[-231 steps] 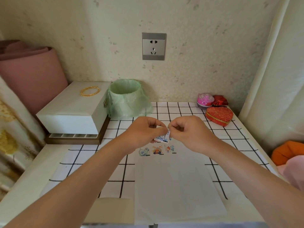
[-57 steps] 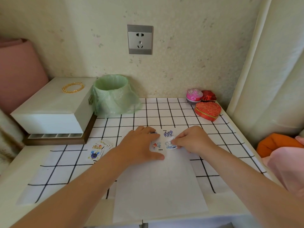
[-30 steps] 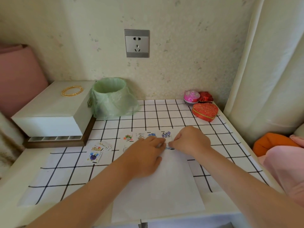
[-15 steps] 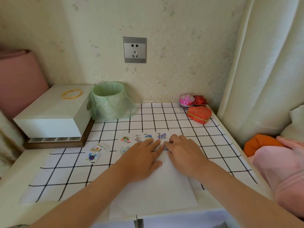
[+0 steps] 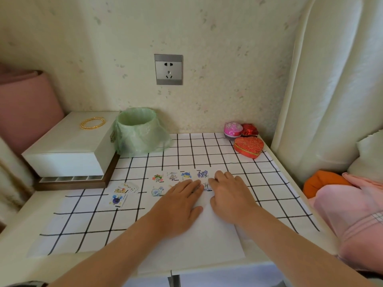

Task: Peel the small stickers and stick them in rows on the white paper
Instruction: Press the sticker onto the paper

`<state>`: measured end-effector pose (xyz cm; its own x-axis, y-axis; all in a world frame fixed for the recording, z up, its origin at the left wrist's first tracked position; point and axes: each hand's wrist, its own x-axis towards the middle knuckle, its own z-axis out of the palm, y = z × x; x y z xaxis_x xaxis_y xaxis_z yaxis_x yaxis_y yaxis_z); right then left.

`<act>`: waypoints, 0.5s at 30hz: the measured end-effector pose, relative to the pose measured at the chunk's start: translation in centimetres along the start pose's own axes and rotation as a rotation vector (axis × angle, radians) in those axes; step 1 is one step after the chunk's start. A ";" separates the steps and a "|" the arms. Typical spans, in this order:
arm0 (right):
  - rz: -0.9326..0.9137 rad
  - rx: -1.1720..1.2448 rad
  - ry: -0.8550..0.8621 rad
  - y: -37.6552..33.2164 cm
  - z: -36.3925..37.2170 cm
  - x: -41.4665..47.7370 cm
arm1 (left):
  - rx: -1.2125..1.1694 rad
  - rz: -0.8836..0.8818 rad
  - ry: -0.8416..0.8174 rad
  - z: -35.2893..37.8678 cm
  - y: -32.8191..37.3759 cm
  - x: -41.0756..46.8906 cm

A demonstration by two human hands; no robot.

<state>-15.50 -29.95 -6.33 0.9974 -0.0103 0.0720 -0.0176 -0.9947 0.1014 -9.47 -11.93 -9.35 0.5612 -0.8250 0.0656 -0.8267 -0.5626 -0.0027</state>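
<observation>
The white paper is laid on the checked cloth, its near edge reaching the table's front edge. Both hands are pressed flat on the paper's far half. The left hand is held with fingers straight and close together, and the right hand, just beside it, likewise; nothing is gripped. A row of four stickers is seen along the paper's far edge. A second row is begun by one sticker at the left, and another is partly covered at the fingertips. Loose sticker cards are spread just left of the paper. Bare paper is left nearer than the hands, and open cloth to the paper's right, up to heaped pink fabric. Well beyond the far edge stand a green-bagged bin, a white box and a heart-shaped box
</observation>
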 end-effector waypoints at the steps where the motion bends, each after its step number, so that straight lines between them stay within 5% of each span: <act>1: 0.005 -0.006 0.009 0.0 0.0 0.0 | -0.017 -0.006 0.004 0.1 0.0 0.0; 11: 0.007 0.022 -0.074 -0.1 0.2 -1.3 | -0.114 -0.098 -0.147 -0.1 0.5 0.3; 15: -0.032 0.089 -0.128 0.0 0.7 -1.3 | -0.165 -0.202 -0.075 0.5 -0.3 0.4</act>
<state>-16.70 -30.01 -7.11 0.9982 0.0141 -0.0576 0.0149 -0.9998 0.0133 -8.98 -12.13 -9.78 0.7120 -0.7018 -0.0254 -0.6893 -0.7053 0.1656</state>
